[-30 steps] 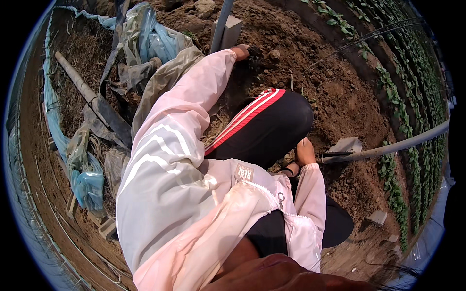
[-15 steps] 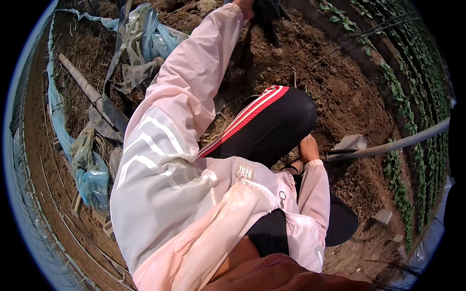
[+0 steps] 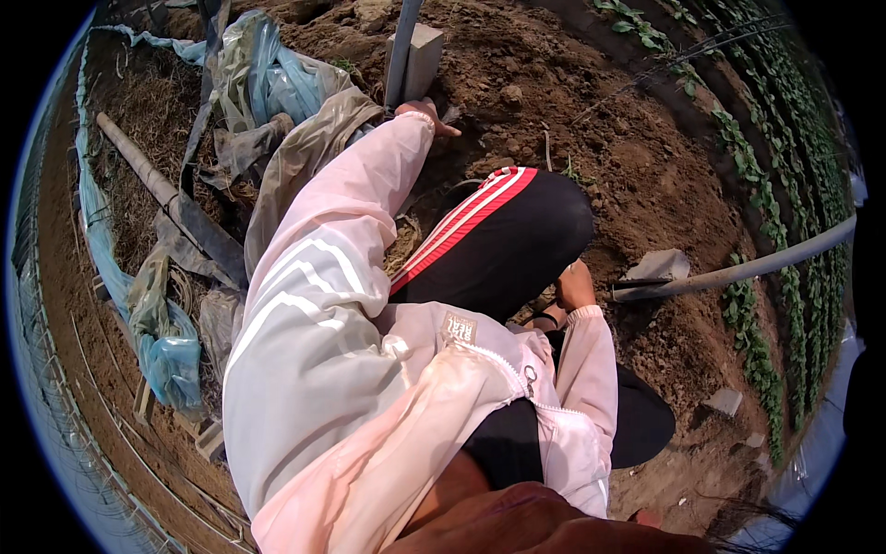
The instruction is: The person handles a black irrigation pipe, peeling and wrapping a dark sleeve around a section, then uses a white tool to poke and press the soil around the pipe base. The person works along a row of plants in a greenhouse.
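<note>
By the grey post (image 3: 403, 46), left hand (image 3: 426, 113), on soil (image 3: 572, 120)

The jacket sleeve (image 3: 323, 305) is pale pink with white stripes. Just beside it, the trousers (image 3: 517, 240) are black with red-and-white side stripes. Pale blue plastic sheeting (image 3: 166, 351) lies beside the sleeve on brown soil (image 3: 664, 166).

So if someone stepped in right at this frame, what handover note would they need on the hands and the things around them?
Left hand: stretched forward, on the soil at the foot of the upright grey pipe, beside the concrete block. Whether it grips anything cannot be told.
Right hand: low by the knee, close to the near end of the long grey pipe lying over the soil, next to a flat stone; contact unclear.
Crumpled plastic sheeting and a wooden pole lie to the left.
Done: nothing clearly finished. Left: whatever work goes on at the upright pipe's foot.
</note>
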{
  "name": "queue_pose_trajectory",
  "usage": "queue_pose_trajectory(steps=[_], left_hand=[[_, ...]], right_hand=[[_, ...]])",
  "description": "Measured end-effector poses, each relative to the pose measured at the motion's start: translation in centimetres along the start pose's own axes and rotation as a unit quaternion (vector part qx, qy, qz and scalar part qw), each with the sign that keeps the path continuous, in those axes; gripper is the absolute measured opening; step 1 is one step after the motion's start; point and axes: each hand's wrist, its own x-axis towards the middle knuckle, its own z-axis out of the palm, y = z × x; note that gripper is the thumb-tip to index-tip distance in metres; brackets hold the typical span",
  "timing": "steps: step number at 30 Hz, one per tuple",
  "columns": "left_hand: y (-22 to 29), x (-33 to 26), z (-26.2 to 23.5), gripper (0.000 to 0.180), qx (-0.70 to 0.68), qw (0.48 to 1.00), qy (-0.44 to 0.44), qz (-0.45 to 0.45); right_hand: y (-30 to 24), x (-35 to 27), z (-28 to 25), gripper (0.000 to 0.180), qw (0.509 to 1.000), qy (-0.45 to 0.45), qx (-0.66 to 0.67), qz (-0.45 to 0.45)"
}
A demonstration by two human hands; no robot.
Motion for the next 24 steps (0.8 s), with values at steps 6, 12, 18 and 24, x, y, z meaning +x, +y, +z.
queue_pose_trajectory(steps=[6,12,18,24], left_hand=[[0.8,3.8,3.5,0.059,-0.112,0.987,0.084,0.073],[0.1,5.7,2.5,0.038,-0.555,0.796,0.223,0.093],[1.4,4.0,-13.7,0.025,-0.572,0.715,0.212,0.342],[-0.1,-1.3,-19.4,0.026,-0.781,0.536,0.136,0.291]], right_hand=[[0.1,0.2,0.0,0.06,1.0,-0.005,-0.007,0.016],[-2.3,-1.1,-0.5,0.051,0.999,-0.005,-0.005,0.037],[-4.2,-1.7,-0.7,0.048,0.999,-0.036,0.0,0.011],[0.7,1.0,-0.3,0.054,0.996,0.004,-0.057,-0.074]])
